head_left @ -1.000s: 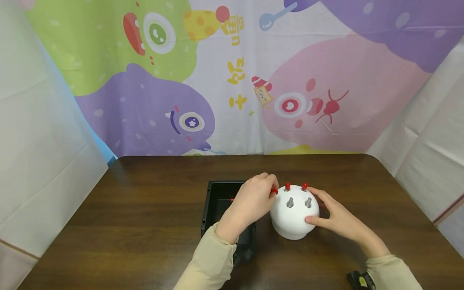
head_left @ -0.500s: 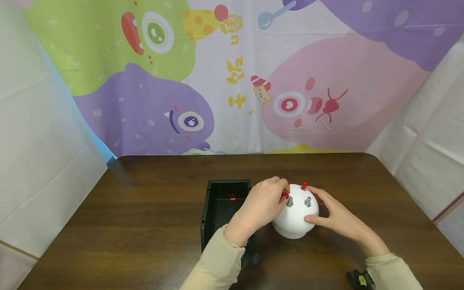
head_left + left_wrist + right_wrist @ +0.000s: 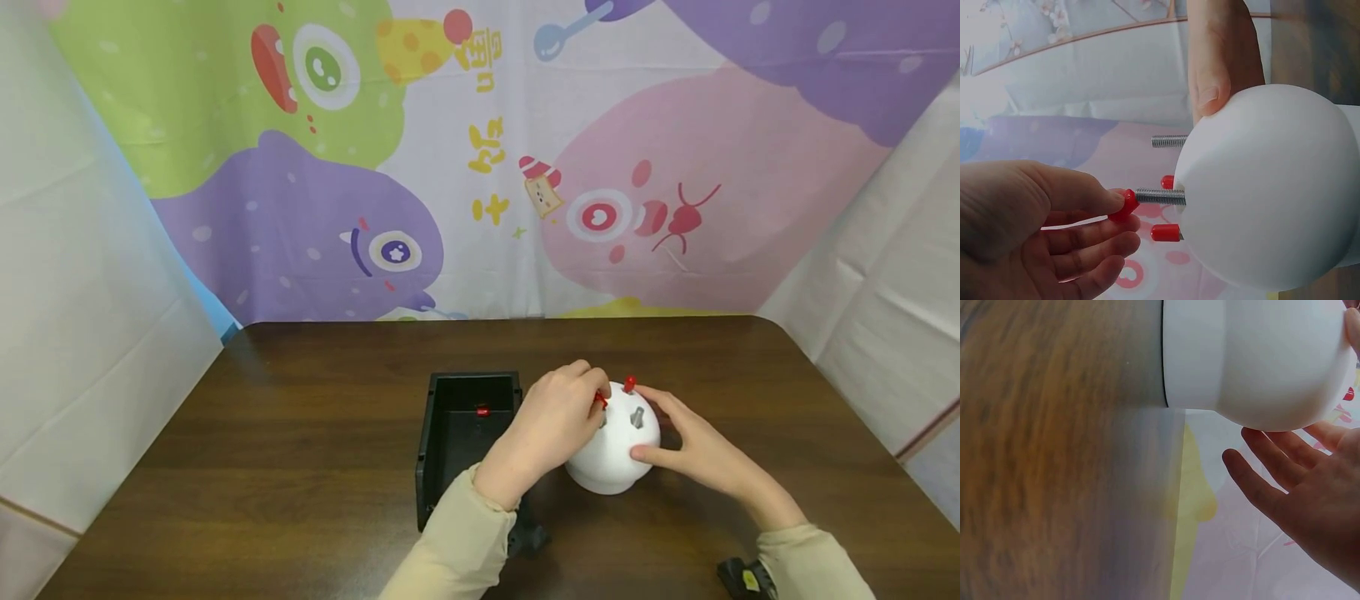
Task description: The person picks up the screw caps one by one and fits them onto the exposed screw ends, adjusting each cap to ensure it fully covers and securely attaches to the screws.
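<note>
A white dome [image 3: 618, 450] on a round base stands on the table, with metal threaded bolts [image 3: 637, 417] sticking out of it. Red caps [image 3: 1165, 232] cover two of the bolts. My left hand [image 3: 555, 418] pinches a small red wing-shaped nut [image 3: 1124, 206] between thumb and forefinger, at the tip of a bare bolt [image 3: 1160, 196]; the other fingers are loosely bent. My right hand [image 3: 697, 442] holds the dome from the right, thumb on the near side and fingers on the far side. In the head view my left hand hides part of the dome.
Left of the dome stands a black open tray [image 3: 426, 442] with a small red piece [image 3: 482, 412] inside, partly behind my left forearm. A black device [image 3: 746, 578] lies by the right sleeve. Behind the table [image 3: 315, 467] hangs a printed cloth [image 3: 495, 267].
My left hand has moved right from beside the dome to a bolt, bringing the red wing-shaped nut to its tip. The right hand has kept its hold on the dome.
</note>
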Tool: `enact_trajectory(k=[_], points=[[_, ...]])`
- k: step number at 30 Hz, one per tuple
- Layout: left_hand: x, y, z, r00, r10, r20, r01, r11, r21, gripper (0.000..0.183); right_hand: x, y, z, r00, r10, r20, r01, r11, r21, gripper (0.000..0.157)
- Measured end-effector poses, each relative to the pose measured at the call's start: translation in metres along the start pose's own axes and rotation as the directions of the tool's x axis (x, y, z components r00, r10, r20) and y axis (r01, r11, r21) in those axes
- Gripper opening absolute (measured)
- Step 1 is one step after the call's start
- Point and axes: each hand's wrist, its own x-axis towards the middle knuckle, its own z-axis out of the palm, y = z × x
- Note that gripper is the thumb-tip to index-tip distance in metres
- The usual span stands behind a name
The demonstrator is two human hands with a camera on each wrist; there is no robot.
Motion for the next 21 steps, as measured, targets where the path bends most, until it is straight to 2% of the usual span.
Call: enact_trajectory(k=[21], points=[[0.01, 0.011, 0.018, 0.997, 0.072, 0.003, -0.072, 0.992, 0.102, 0.011, 0.0, -0.002, -0.001, 1.0, -0.001, 0.002, 0.001, 1.0, 0.008, 0.074]])
